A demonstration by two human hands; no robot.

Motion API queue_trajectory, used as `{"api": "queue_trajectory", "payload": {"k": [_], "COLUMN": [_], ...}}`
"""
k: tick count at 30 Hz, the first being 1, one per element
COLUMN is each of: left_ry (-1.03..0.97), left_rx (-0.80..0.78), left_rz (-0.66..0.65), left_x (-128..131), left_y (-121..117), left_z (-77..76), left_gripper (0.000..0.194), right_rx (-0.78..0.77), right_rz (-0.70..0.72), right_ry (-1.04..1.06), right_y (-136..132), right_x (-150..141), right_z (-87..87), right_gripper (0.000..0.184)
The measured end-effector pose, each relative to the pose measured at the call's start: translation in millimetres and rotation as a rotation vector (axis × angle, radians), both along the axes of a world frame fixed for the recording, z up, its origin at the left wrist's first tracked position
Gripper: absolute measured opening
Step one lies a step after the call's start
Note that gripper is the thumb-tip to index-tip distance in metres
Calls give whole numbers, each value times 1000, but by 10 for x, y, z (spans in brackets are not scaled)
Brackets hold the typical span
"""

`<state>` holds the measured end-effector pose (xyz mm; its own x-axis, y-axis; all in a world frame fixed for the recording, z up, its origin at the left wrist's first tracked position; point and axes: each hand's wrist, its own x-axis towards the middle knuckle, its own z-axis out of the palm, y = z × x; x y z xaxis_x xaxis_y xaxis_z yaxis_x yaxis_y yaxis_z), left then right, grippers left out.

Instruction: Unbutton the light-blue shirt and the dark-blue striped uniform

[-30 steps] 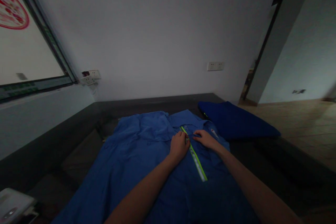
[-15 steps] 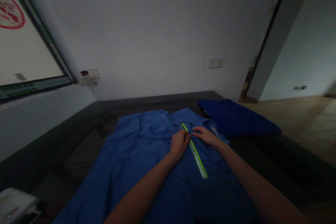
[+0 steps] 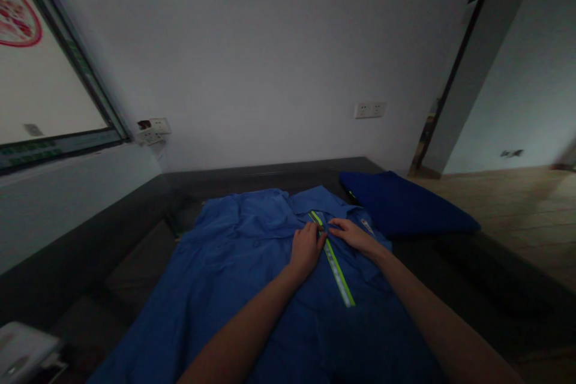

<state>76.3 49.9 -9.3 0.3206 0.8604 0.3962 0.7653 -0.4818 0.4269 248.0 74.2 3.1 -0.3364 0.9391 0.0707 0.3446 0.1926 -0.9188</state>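
Note:
A blue work jacket (image 3: 234, 264) lies spread out in front of me, its collar end away from me. Down its right part runs a yellow-green and silver reflective strip (image 3: 337, 273). My left hand (image 3: 308, 245) is closed on the jacket's cloth at the upper part of this strip, thumb against fingers. Just right of it, my right hand (image 3: 351, 233) pinches the cloth, its fingertips close to those of the left. What exactly lies between the fingertips is too small and dark to make out. A small pale badge (image 3: 367, 227) shows beside the right hand.
A folded dark-blue cloth item (image 3: 409, 204) lies behind the jacket to the right, on a dark surface (image 3: 270, 169) against the wall. Wall sockets (image 3: 369, 110) are above it. A white object (image 3: 27, 351) is at the lower left, below a window frame (image 3: 85, 84).
Both hands stay at the same spot on the jacket, with only a slight shift of the fingers. The jacket lies as before.

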Motion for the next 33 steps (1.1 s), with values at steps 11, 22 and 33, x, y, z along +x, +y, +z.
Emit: {"api": "queue_trajectory", "payload": {"k": [11,22,33], "left_ry": [-196,-325,-418], "left_rx": [-62,-94,-39], "left_rz": [-102,-115,-168], "left_x": [-10,-24,-10], "left_y": [76,140,148], "left_z": [-64,-135,-128], "left_gripper": [12,25,19], "right_rx": [-37,111,146], "right_rz": [-12,-18,-35], "right_ry": [67,-54,-83], "right_y": [52,61,28], "right_x": [6,6,2], "right_z": [-97,-107,7], "right_gripper": [21,16,26]}}
